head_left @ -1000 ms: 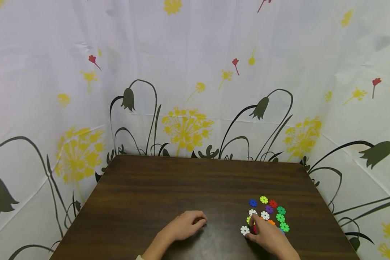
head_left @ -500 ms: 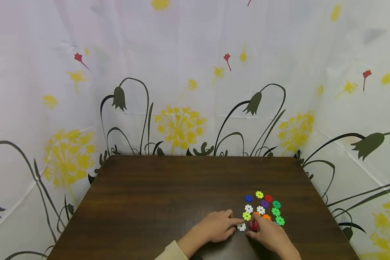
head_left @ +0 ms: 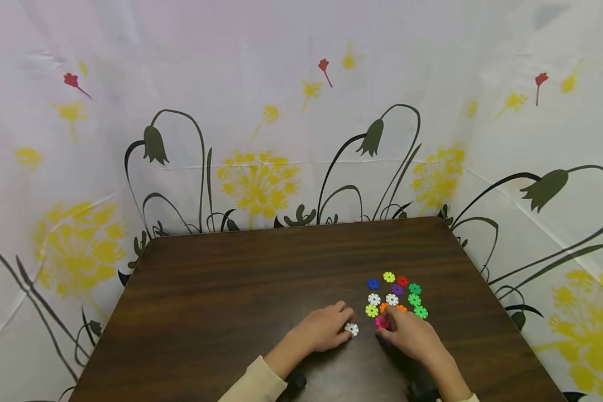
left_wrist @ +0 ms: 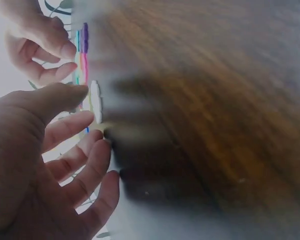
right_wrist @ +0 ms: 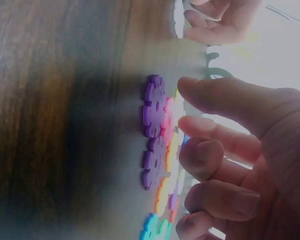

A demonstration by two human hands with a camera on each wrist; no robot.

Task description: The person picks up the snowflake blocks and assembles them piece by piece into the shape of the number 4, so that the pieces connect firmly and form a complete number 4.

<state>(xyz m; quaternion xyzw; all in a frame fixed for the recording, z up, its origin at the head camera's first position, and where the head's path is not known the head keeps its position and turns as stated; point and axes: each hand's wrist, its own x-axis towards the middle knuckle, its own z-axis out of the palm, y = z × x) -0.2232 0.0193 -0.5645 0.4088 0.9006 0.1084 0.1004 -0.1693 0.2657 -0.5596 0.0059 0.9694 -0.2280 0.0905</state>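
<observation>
A white notched plastic disc (head_left: 352, 329) lies at my left hand (head_left: 324, 328), between thumb and index finger. In the left wrist view the same white disc (left_wrist: 96, 102) stands edge-on by the thumb tip, and the other fingers are bent. My right hand (head_left: 410, 333) hovers at the near side of a group of matching discs, fingers loosely bent. Nearest to it is a pink disc (head_left: 381, 322). In the right wrist view two purple discs (right_wrist: 154, 106) lie close by, with a visible gap to the fingertips. The right hand covers part of the group.
More discs lie on the dark wooden table (head_left: 231, 290): blue (head_left: 373, 284), yellow (head_left: 389, 277), red (head_left: 402, 281), several green (head_left: 414, 300), white (head_left: 374, 300) and orange. A flower-print curtain (head_left: 261, 111) surrounds the table's back and sides.
My left hand has reached right to the white disc and drawn it a little left, away from the group. The right hand stays over the near discs. The head view has shifted.
</observation>
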